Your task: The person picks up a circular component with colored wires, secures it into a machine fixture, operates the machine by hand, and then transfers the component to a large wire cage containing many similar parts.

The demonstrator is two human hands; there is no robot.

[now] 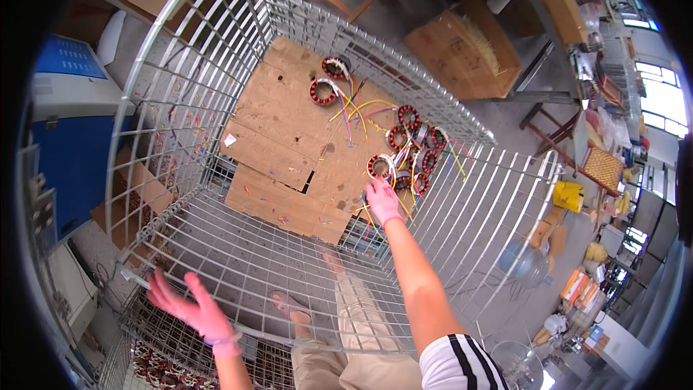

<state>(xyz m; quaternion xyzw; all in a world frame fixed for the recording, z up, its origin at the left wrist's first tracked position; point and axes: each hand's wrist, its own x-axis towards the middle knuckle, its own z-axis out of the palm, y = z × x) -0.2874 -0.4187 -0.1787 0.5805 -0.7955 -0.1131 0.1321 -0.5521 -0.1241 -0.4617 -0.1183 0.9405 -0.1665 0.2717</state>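
Note:
My right hand (384, 202), in a pink glove, reaches down into a wire cage. Its fingers are drawn together at the lower edge of a motor stator (372, 162), a dark ring with red windings and white-sleeved leads. The fingertips are partly hidden, but they appear to grip it. Several more stators (408, 116) lie clustered just beyond, their coloured wires tangled. Two others (323, 92) rest farther off, near the back mesh. My left hand (189, 308), also gloved pink, hovers by the near left corner of the cage, fingers spread and holding nothing.
Cardboard (278, 137) with scattered wire scraps covers the cage floor. Mesh walls (188, 50) surround it, with a lower panel (476, 209) at the right. A blue machine (79, 152) stands left, a cardboard box (465, 50) beyond. Below left, another mesh container (166, 365) holds many stators.

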